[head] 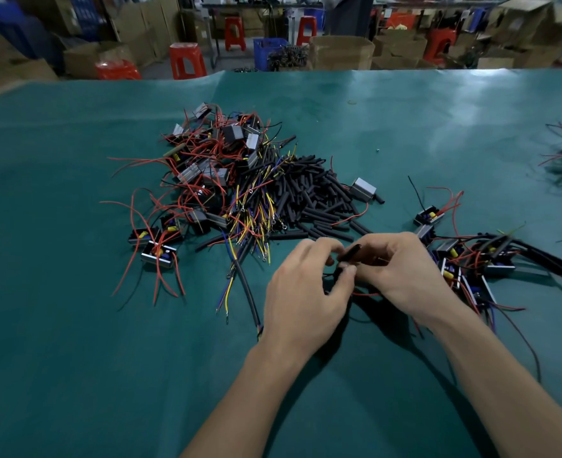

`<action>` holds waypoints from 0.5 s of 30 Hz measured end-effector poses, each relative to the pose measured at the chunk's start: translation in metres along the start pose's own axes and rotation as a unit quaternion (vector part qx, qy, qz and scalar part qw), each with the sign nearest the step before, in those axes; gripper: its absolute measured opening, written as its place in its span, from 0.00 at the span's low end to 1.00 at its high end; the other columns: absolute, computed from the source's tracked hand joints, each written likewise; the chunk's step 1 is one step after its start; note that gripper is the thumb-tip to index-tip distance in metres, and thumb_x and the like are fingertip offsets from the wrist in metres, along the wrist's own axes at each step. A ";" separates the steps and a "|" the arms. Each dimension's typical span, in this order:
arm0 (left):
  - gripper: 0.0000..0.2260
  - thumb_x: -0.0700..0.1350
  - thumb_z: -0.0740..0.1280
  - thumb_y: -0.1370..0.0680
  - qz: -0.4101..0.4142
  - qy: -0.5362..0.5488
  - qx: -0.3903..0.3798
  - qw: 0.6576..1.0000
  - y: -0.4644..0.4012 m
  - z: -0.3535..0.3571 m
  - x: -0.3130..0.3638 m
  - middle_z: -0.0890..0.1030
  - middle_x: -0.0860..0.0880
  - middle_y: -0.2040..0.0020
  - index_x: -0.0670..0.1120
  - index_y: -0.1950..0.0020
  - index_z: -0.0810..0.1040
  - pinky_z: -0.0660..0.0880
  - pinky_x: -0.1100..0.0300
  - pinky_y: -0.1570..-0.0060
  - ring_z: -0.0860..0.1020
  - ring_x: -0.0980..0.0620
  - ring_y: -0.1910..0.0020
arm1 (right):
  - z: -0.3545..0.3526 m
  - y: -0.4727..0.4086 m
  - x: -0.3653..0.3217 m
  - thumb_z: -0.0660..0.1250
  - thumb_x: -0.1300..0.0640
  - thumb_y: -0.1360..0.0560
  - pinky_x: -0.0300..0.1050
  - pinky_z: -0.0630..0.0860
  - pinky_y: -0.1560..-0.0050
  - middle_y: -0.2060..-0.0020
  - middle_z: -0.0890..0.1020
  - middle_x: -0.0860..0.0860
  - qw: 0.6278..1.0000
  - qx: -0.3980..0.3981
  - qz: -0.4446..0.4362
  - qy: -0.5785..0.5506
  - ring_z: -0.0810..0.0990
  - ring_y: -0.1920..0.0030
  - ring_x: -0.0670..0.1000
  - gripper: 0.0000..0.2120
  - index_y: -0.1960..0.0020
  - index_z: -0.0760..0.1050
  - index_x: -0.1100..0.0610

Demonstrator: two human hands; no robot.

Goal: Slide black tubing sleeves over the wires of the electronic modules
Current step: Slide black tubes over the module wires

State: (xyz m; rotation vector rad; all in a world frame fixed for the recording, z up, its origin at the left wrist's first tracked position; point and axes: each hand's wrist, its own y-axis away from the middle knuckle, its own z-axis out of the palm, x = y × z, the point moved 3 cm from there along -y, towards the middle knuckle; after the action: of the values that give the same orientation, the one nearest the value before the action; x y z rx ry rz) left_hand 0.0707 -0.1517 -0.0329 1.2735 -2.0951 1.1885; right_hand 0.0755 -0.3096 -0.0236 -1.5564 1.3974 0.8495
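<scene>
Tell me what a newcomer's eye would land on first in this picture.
First, the two hands meeting at centre: the left hand and right hand pinch a black sleeve between them. Next, behind them on the green table, a tangled heap of modules with red wires runs into a pile of loose black sleeves. A smaller cluster of modules lies right of the hands.

Single head-worn wide-angle view, facing forward and down across the green table (75, 358). Both forearms enter from 5 to 6 o'clock, close to the lens. The table's far edge lies toward 12 o'clock, with the blurred workshop floor beyond. Straight edges bow near the frame borders.
</scene>
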 end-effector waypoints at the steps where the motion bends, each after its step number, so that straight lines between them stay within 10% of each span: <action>1: 0.09 0.51 0.69 0.23 -0.002 0.015 0.007 1.000 0.000 0.000 -0.001 0.79 0.56 0.52 0.52 0.44 0.80 0.76 0.51 0.55 0.75 0.54 0.57 | 0.000 0.000 0.001 0.76 0.70 0.29 0.47 0.80 0.59 0.65 0.86 0.53 1.000 0.000 0.004 -0.006 0.82 0.65 0.48 0.10 0.59 0.85 0.55; 7: 0.08 0.49 0.72 0.23 -0.011 0.082 0.049 0.995 -0.004 0.006 -0.007 0.79 0.55 0.58 0.53 0.45 0.85 0.76 0.53 0.59 0.75 0.58 0.63 | -0.001 0.001 0.003 0.76 0.66 0.28 0.56 0.81 0.56 0.65 0.86 0.55 0.999 0.009 0.029 -0.023 0.83 0.63 0.54 0.10 0.60 0.87 0.52; 15: 0.04 0.44 0.71 0.23 -0.007 0.080 0.065 0.995 -0.007 0.012 -0.008 0.84 0.53 0.55 0.46 0.51 0.86 0.77 0.52 0.55 0.81 0.53 0.56 | -0.020 0.008 -0.008 0.78 0.67 0.32 0.43 0.84 0.54 0.59 0.88 0.58 0.993 -0.005 0.043 -0.109 0.87 0.59 0.54 0.10 0.53 0.87 0.57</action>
State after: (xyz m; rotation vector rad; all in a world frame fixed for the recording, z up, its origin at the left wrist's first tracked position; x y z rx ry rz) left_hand 0.0812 -0.1592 -0.0418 1.2029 -1.9181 1.3918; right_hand 0.0653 -0.3244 -0.0095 -1.3731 1.3092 1.0483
